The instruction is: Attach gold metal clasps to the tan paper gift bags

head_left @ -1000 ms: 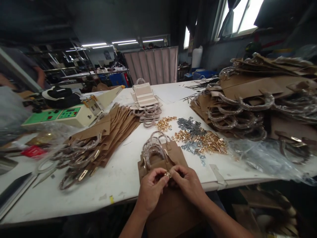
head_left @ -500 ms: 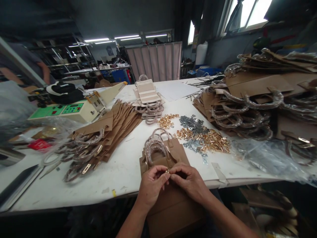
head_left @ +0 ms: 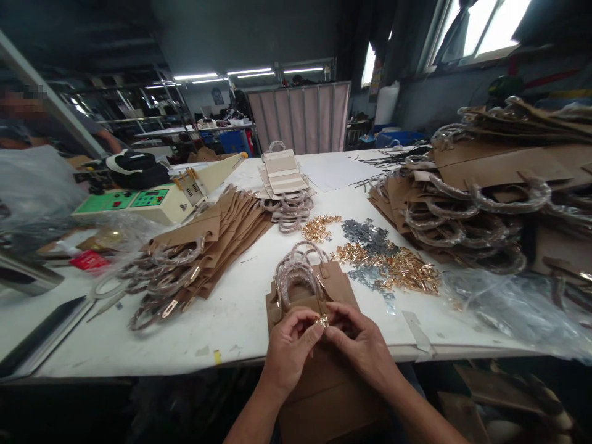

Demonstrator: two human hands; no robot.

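My left hand point(head_left: 291, 345) pinches a small shiny gold metal bag fitting point(head_left: 322, 320) between thumb and fingertips. My right hand point(head_left: 363, 339) meets it from the other side, thumb and forefinger at its edge. Both hands are over a brown handbag point(head_left: 340, 283), which leans on the table edge and hangs down toward my lap. Its handles point(head_left: 296, 271), wrapped in clear plastic, lie on the table beyond my fingers. The fitting's exact shape is partly covered by my fingertips.
Gold fittings point(head_left: 411, 271) and grey metal plates point(head_left: 365, 237) lie in loose piles. Brown bag parts are stacked left point(head_left: 217, 240) and right point(head_left: 499, 160). A green-panelled machine point(head_left: 134, 203) stands left, a person's arm point(head_left: 108, 140) behind it. Plastic film point(head_left: 509, 308) covers the right front.
The view has shifted a little, so the scene sits further right. My right thumb and forefinger have spread slightly, and more of the gold fitting shows between my hands.
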